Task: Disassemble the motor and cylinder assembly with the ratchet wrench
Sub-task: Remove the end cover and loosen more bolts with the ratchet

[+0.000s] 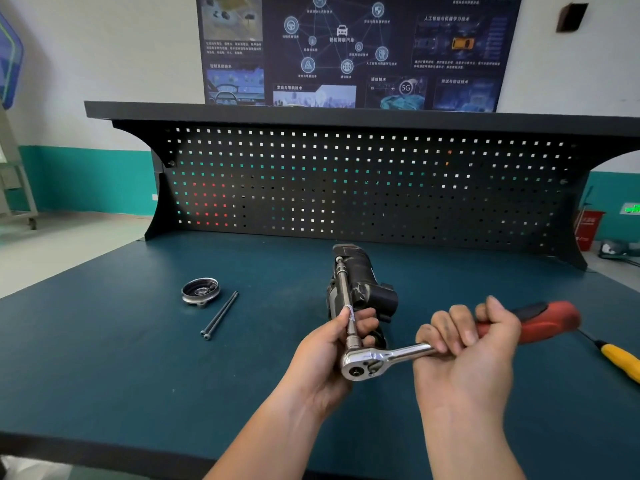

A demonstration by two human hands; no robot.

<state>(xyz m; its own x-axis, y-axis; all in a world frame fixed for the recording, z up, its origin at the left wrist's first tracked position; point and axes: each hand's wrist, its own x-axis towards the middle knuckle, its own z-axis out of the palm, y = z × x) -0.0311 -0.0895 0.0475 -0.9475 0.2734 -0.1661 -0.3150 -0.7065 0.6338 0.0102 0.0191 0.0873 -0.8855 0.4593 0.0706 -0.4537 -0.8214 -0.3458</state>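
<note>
Black motor and cylinder assembly (363,289) at mid-desk (104,358), lying lengthwise toward the pegboard (346,185). Ratchet wrench (388,358) with extension (346,299) reaching to its far end. Left hand (332,348) wrapped around extension and assembly; right hand (467,341) clasping the red handle. Leftward: round cap (201,292), two long bolts (220,315). Far right: yellow screwdriver (620,360).

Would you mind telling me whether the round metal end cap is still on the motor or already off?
Off. The end cap lies apart on the bench, open side up, beside two long bolts, left of the motor assembly.
</note>
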